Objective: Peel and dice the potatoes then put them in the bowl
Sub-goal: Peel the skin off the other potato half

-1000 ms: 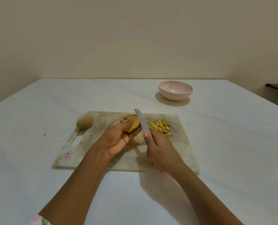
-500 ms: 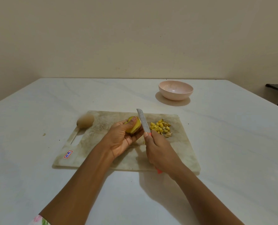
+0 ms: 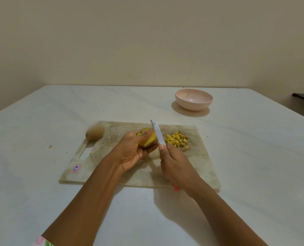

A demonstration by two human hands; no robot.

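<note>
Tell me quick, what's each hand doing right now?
Left hand: closed, holding the yellow potato.
Right hand: closed, gripping the knife by its handle.

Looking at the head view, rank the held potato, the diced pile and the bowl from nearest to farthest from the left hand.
1. The held potato: gripped in the left hand itself.
2. The diced pile: on the board, to the right, just past the knife.
3. The bowl: off the board, farther back and right on the table.
</note>
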